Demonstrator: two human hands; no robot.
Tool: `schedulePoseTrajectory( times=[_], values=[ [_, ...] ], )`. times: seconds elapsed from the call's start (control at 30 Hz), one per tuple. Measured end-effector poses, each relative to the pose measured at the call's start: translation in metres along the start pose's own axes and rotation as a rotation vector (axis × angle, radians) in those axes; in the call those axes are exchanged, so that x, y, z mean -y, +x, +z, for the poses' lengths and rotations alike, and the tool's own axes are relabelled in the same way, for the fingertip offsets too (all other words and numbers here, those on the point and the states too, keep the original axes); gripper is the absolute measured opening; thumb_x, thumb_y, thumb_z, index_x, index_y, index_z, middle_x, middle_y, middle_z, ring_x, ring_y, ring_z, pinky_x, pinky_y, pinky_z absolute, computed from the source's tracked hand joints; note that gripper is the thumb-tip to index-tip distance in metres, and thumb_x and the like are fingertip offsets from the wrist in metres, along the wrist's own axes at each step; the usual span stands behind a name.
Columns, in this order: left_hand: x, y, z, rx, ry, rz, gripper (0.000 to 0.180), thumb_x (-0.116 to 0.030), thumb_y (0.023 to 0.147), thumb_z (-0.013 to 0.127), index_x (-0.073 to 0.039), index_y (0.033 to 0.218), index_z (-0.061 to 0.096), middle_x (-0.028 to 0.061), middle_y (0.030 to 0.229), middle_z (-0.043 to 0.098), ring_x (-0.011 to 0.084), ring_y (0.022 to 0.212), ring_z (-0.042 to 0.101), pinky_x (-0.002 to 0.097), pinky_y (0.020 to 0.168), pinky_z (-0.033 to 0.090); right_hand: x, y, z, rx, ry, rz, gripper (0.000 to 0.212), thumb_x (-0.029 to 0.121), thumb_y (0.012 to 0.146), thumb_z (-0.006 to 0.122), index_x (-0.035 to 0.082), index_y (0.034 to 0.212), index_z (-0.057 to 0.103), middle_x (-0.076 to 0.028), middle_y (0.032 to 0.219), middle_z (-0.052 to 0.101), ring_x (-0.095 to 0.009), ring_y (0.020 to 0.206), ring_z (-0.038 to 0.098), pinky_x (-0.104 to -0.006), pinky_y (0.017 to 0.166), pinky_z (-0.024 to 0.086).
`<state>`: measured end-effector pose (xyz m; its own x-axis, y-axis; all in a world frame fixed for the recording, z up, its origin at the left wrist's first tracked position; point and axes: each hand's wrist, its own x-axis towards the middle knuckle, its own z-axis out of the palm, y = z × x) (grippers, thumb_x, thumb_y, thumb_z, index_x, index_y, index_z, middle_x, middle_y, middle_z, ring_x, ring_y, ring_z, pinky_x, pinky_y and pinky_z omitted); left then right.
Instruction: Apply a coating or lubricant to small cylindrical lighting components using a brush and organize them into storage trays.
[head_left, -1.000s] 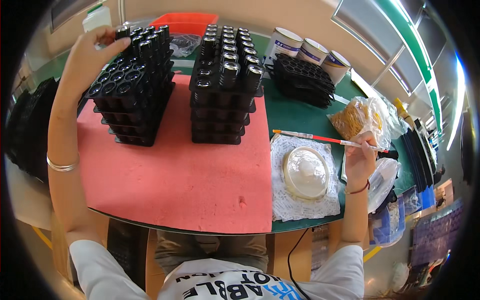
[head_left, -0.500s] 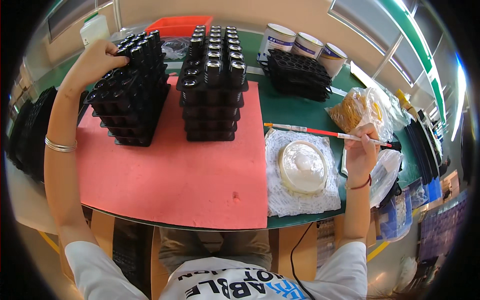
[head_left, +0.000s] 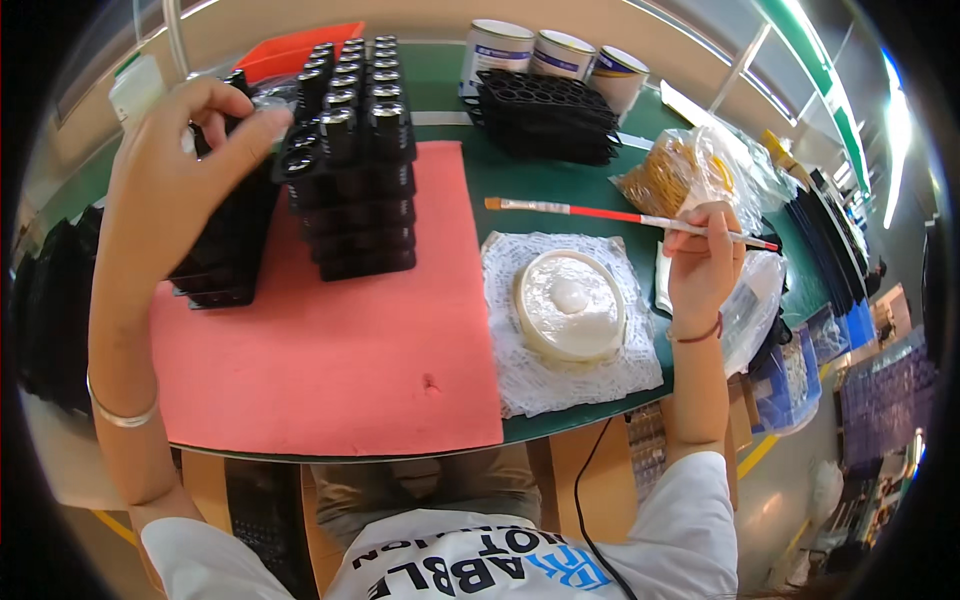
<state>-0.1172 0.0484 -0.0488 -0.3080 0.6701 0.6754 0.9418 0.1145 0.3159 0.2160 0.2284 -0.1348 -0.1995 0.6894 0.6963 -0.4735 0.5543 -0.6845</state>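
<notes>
My left hand (head_left: 195, 165) is raised over the left stack of black trays (head_left: 225, 275), its fingers and thumb curled toward each other. What they hold is mostly hidden; only something dark shows between them. Beside it, the second stack of black trays (head_left: 365, 230) carries rows of shiny black cylinders (head_left: 340, 130) standing upright in the top tray. My right hand (head_left: 705, 255) grips a thin red and white paintbrush (head_left: 605, 213), its bristles pointing left. Below the brush, a round, shallow white dish (head_left: 572, 325) with a glossy wet-looking surface rests on a patterned white sheet (head_left: 630, 375).
Both stacks stand on a pink mat (head_left: 330, 390) over a green table. Behind are three tins (head_left: 560, 52), empty black trays (head_left: 545, 110) and an orange bin (head_left: 300, 50). A plastic bag of yellowish strands (head_left: 665, 170) lies beyond my right hand.
My left hand has risen off the left stack and come nearer to me. My right hand still holds the paintbrush at almost the same place. The whole view has shifted slightly.
</notes>
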Motion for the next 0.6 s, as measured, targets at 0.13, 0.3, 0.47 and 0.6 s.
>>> schedulePoseTrajectory(
  times=[0.13,0.3,0.47,0.6],
  values=[
    [-0.012,-0.002,0.022,-0.009,0.052,0.145,0.028,-0.022,0.066,0.069,-0.001,0.077,0.054,0.0018,0.058,0.038,0.0127,0.055,0.038,0.0262,0.052,0.033,0.002,-0.002,-0.003,-0.043,-0.158,-0.264,0.032,0.021,0.090,0.040,-0.002,0.072,0.052,-0.009,0.063,0.053,-0.013,0.046,0.049,-0.0215,0.044,0.039],
    [-0.010,0.003,0.035,0.078,-0.003,0.062,0.024,-0.017,0.068,0.066,0.001,0.074,0.052,0.0001,0.055,0.033,0.0091,0.052,0.032,0.0247,0.049,0.028,0.000,-0.001,-0.006,0.064,-0.182,-0.407,0.040,0.029,0.091,0.039,0.001,0.064,0.046,-0.006,0.056,0.046,-0.010,0.042,0.040,-0.0201,0.040,0.031],
    [-0.008,0.000,0.048,0.112,-0.098,0.035,0.021,-0.015,0.071,0.065,0.000,0.078,0.053,-0.0016,0.060,0.034,0.0069,0.055,0.032,0.0219,0.049,0.027,0.003,-0.006,-0.009,0.102,-0.221,-0.384,0.043,0.031,0.091,0.037,0.002,0.060,0.043,-0.004,0.052,0.041,-0.010,0.040,0.035,-0.0217,0.037,0.026],
    [-0.014,-0.018,0.049,-0.165,-0.254,0.211,0.028,-0.005,0.067,0.067,-0.002,0.092,0.054,-0.0040,0.070,0.041,0.0039,0.059,0.033,0.0152,0.051,0.026,0.007,-0.007,-0.004,0.097,-0.238,-0.458,0.044,0.034,0.091,0.036,0.003,0.060,0.041,-0.004,0.050,0.040,-0.009,0.040,0.033,-0.0229,0.037,0.023]
  ],
)
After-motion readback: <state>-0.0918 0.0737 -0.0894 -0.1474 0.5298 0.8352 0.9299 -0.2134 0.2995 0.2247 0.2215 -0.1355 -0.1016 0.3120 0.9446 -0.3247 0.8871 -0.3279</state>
